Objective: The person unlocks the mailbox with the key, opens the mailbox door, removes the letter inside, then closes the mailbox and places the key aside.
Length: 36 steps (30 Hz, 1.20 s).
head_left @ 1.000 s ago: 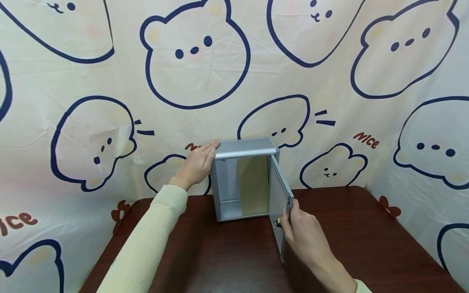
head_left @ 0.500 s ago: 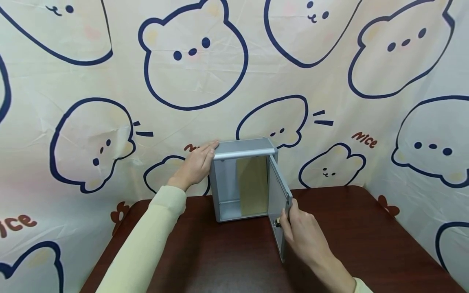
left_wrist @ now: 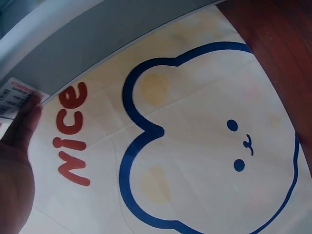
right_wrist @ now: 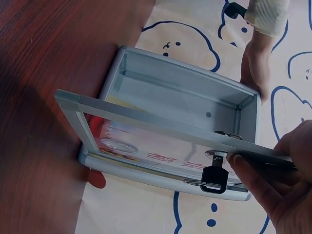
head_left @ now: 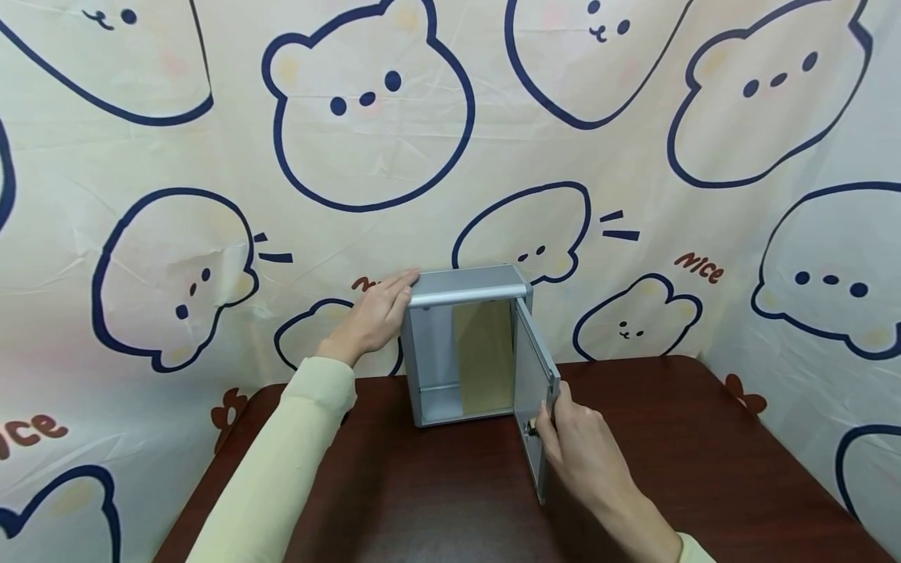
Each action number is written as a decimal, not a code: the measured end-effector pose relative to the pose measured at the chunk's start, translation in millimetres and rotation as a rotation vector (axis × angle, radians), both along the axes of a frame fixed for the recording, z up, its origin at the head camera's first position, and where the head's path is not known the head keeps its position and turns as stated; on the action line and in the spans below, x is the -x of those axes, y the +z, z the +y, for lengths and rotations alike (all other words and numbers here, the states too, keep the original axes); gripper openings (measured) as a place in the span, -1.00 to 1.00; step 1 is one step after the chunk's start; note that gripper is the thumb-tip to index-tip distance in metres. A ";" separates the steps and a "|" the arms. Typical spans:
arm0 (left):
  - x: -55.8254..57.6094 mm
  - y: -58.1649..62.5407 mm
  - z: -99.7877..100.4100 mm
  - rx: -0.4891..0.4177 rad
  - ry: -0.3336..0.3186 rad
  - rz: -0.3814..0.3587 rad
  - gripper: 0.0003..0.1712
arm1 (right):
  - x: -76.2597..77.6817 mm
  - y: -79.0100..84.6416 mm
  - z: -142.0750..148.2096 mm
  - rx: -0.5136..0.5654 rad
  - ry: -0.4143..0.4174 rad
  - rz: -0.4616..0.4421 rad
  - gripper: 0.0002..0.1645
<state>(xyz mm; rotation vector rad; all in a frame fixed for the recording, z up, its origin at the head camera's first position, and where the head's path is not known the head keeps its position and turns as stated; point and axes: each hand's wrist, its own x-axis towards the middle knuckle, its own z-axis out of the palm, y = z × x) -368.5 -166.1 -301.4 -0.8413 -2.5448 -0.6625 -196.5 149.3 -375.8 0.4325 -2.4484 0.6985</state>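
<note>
A small grey metal cabinet (head_left: 468,283) stands upright on the table with its hinged door (head_left: 533,371) swung out toward me. Its interior shows bare grey walls and a tan panel (head_left: 486,356). My left hand (head_left: 373,313) rests on the upper left corner, fingers lying along the top edge; in the left wrist view it is beside a white printed label (left_wrist: 22,95). My right hand (head_left: 591,453) pinches the door's free edge. In the right wrist view, a black-headed key (right_wrist: 214,178) sits in the door's lock, a metal ring hanging from it.
The dark red-brown wooden table (head_left: 436,500) has rounded far corners. Close behind it hangs a cream cloth (head_left: 373,156) printed with blue-outlined cartoon animals. More of this cloth covers the left and right sides.
The head view has shifted very slightly. Both hands, the cabinet and its door keep the same positions relative to one another.
</note>
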 end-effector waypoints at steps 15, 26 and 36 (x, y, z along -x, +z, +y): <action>-22.1 14.2 6.4 0.004 0.147 0.140 -0.39 | 0.3 0.4 -2.2 0.013 0.011 0.003 -0.80; -60.8 -9.0 29.6 -0.127 0.238 0.412 -0.62 | -1.8 1.3 -1.1 0.007 0.007 -0.017 -0.82; -68.1 -48.9 53.8 -0.118 0.228 0.303 -0.62 | -0.2 0.7 -0.9 0.010 0.005 0.007 -0.83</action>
